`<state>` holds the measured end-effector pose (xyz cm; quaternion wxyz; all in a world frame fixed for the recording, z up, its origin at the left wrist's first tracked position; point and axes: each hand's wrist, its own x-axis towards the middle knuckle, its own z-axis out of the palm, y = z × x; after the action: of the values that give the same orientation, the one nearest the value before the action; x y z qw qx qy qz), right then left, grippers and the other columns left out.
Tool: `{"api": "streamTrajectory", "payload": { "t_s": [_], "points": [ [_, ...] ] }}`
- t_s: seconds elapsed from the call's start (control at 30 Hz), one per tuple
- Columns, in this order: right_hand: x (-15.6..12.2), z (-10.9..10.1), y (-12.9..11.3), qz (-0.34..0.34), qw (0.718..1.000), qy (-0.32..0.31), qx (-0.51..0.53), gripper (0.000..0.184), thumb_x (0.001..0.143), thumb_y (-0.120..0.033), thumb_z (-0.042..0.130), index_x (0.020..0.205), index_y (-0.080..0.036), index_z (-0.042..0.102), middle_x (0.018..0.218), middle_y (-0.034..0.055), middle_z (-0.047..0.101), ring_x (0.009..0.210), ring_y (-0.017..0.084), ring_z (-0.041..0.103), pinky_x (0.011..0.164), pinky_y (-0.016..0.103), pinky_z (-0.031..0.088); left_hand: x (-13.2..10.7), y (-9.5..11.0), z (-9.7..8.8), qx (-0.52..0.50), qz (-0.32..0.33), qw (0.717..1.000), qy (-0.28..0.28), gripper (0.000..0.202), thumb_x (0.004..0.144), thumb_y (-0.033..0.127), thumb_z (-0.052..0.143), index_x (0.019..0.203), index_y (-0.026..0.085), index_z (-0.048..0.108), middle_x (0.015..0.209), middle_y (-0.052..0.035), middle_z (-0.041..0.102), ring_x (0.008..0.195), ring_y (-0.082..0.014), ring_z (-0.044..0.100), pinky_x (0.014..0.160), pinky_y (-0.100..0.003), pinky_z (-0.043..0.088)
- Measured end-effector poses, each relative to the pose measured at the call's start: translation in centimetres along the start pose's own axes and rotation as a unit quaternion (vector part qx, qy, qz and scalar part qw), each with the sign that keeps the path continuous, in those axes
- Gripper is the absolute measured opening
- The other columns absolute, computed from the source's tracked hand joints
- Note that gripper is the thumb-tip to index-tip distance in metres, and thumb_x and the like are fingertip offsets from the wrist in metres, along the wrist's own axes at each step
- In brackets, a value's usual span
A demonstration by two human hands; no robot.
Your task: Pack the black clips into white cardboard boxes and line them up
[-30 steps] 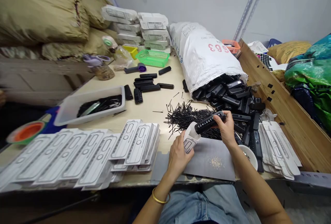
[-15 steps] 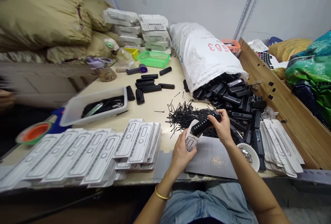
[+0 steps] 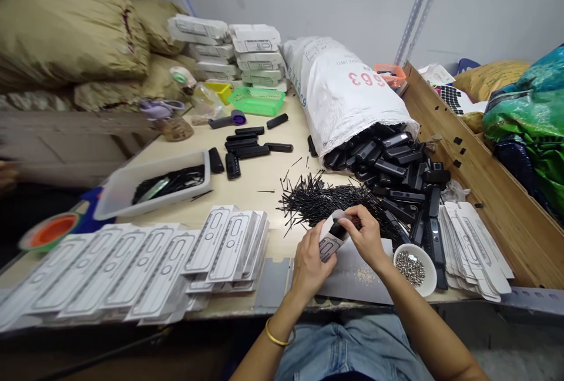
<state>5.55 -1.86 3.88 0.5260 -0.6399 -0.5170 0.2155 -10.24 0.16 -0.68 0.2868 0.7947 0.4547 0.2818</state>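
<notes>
My left hand (image 3: 312,263) is wrapped round a small white printed box (image 3: 330,244), which is tilted with its open end up and to the right. A black oblong plastic device (image 3: 337,228) sits mostly inside the box, and only its upper end shows. My right hand (image 3: 366,237) is closed at that opening, its thumb and fingers on the device and close to the box flap. Just beyond both hands lies a heap of thin black sticks (image 3: 326,196). Under them is a grey sheet (image 3: 348,278) with pale crumbs on it.
Rows of printed boxes (image 3: 150,275) lie at left, with flat cartons (image 3: 473,249) at right. A white sack (image 3: 352,87) spills black devices (image 3: 392,161). A bowl (image 3: 429,252) of small metal parts stands near my right forearm. A white bin (image 3: 118,199) holds black sticks.
My right hand has moved down and left, and the black device has slid much deeper into the box. My left hand still holds the box. The view has shifted slightly.
</notes>
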Motion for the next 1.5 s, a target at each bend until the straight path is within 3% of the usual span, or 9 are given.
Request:
{"api": "streamTrajectory", "payload": {
  "t_s": [0.2,0.33,0.5,0.7,0.83,1.0,1.17,1.33,1.5],
  "points": [
    [-0.5,-2.5,2.0,0.066,0.993,-0.011,0.095,0.028,0.089,-0.042,0.043,0.093,-0.019,0.059,0.088,0.0038,0.062,0.073,0.015,0.057,0.062,0.026,0.048,0.0,-0.8,0.3,-0.050,-0.023,0.998,0.003,0.073,0.070,0.016,0.057,0.137,0.021,0.028,0.129,-0.0109,0.048,0.119,-0.0232,0.047,0.100,-0.041,0.039],
    [-3.6,-8.0,5.1,0.081,0.977,0.046,-0.191,0.021,0.089,-0.035,0.044,0.084,-0.019,0.058,0.085,0.0043,0.062,0.080,0.017,0.056,0.072,0.029,0.042,0.3,0.4,0.4,-0.082,0.010,0.997,-0.002,0.074,0.076,0.016,0.054,0.141,0.024,0.020,0.143,-0.0098,0.035,0.131,-0.0218,0.035,0.108,-0.042,0.031],
    [-9.1,-11.4,9.0,0.234,0.872,-0.159,-0.401,0.011,0.081,-0.018,0.049,0.085,-0.019,0.060,0.090,0.0071,0.062,0.083,0.020,0.057,0.062,0.026,0.036,0.6,2.5,1.4,-0.120,0.049,0.991,-0.018,0.075,0.077,0.017,0.056,0.141,0.023,0.019,0.145,-0.0109,0.032,0.132,-0.0224,0.033,0.110,-0.043,0.029],
    [-9.9,-12.2,9.3,0.235,0.892,-0.139,-0.359,0.013,0.085,-0.023,0.047,0.084,-0.020,0.059,0.091,0.0040,0.062,0.087,0.018,0.057,0.071,0.026,0.038,0.8,2.9,3.1,-0.128,0.047,0.990,-0.034,0.078,0.078,0.020,0.057,0.143,0.023,0.014,0.146,-0.0128,0.028,0.134,-0.0246,0.030,0.110,-0.046,0.026],
    [-6.6,-11.2,8.4,0.178,0.911,-0.057,-0.369,0.015,0.088,-0.030,0.047,0.093,-0.021,0.057,0.093,0.0047,0.062,0.091,0.019,0.055,0.073,0.027,0.038,1.0,2.7,3.5,-0.116,0.047,0.991,-0.045,0.079,0.077,0.019,0.056,0.143,0.023,0.013,0.146,-0.0126,0.027,0.135,-0.0248,0.029,0.111,-0.047,0.024],
    [-2.1,-7.8,9.6,0.142,0.911,-0.088,-0.376,0.009,0.080,-0.013,0.053,0.081,-0.018,0.060,0.089,0.0080,0.063,0.091,0.021,0.054,0.076,0.028,0.038,1.3,3.1,3.8,-0.101,0.065,0.992,-0.042,0.078,0.077,0.017,0.056,0.143,0.021,0.013,0.145,-0.0138,0.029,0.134,-0.0243,0.030,0.111,-0.046,0.024],
    [-1.0,-8.7,9.9,0.137,0.933,-0.047,-0.329,0.011,0.082,-0.019,0.051,0.077,-0.019,0.061,0.084,0.0031,0.064,0.082,0.017,0.057,0.072,0.027,0.041,1.4,3.5,3.9,-0.107,0.072,0.990,-0.053,0.077,0.077,0.017,0.056,0.143,0.022,0.016,0.144,-0.0137,0.031,0.132,-0.0242,0.033,0.109,-0.045,0.029],
    [-0.9,-9.5,4.7,0.073,0.976,0.201,-0.029,0.020,0.082,-0.037,0.056,0.089,-0.019,0.060,0.081,0.0004,0.062,0.068,0.013,0.056,0.066,0.026,0.045,1.3,3.7,4.2,-0.127,0.072,0.987,-0.070,0.076,0.077,0.015,0.054,0.143,0.022,0.017,0.145,-0.0128,0.031,0.134,-0.0232,0.030,0.109,-0.045,0.029],
    [-1.3,-6.2,-0.2,0.023,0.981,0.183,0.055,0.014,0.079,-0.033,0.062,0.079,-0.019,0.062,0.076,0.0000,0.062,0.071,0.013,0.057,0.068,0.026,0.046,1.0,3.5,4.7,-0.145,0.081,0.983,-0.083,0.079,0.073,0.011,0.053,0.143,0.022,0.019,0.143,-0.0126,0.033,0.134,-0.0242,0.029,0.109,-0.048,0.027]
  ]
}}
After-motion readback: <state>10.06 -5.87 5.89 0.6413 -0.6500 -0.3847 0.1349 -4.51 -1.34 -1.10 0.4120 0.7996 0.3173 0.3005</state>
